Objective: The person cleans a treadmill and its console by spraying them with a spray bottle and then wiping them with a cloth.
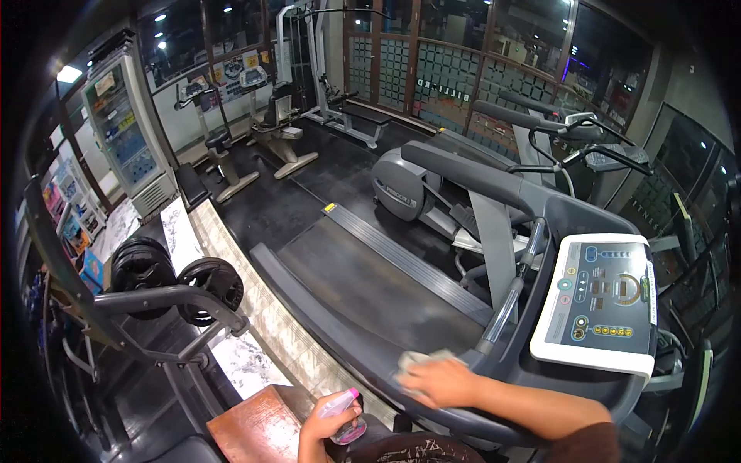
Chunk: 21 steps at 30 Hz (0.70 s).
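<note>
At the bottom centre my left hand (323, 424) is wrapped round a spray bottle (337, 403) with a pink and white top, held close to my body. My right hand (444, 383) presses a pale cloth (423, 359) against the dark side of the treadmill (347, 328), near the lower end of its handrail. The fingers are closed over the cloth and slightly blurred. To the right of that arm is the treadmill's console (598, 297), with a white frame, buttons and a round dial graphic.
A brown box-like block (258, 432) stands at the lower left, beside a weight rack with black plates (210, 289). An elliptical trainer (401, 185) is behind the treadmill. Exercise bikes (224, 150), a cable machine (320, 85) and a drinks fridge (127, 123) line the back.
</note>
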{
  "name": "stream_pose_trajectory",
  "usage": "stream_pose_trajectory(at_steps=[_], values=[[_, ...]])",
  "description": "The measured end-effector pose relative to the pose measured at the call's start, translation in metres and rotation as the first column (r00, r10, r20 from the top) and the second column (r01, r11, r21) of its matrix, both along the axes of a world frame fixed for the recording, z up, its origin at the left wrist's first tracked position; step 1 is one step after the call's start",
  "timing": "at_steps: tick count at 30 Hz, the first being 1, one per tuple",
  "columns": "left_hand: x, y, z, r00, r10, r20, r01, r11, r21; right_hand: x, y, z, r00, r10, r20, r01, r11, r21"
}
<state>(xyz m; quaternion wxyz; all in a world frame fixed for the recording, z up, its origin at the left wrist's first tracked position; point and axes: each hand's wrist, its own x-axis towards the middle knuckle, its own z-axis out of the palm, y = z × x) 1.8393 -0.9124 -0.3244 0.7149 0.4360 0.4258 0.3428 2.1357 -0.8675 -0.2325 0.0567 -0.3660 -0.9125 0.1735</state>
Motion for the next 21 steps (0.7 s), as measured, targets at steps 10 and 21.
stream_pose_trajectory(at_steps=[10, 21], values=[[-0.001, -0.032, -0.015, 0.994, 0.108, 0.033, -0.109, 0.994, 0.020, 0.067, -0.076, 0.041, 0.995, -0.004, 0.104, 0.010, 0.998, -0.059], [0.014, -0.069, -0.023, 0.975, 0.209, 0.081, -0.209, 0.978, -0.008, -0.053, 0.054, -0.043, 0.984, -0.036, -0.176, 0.062, 0.988, 0.144]])
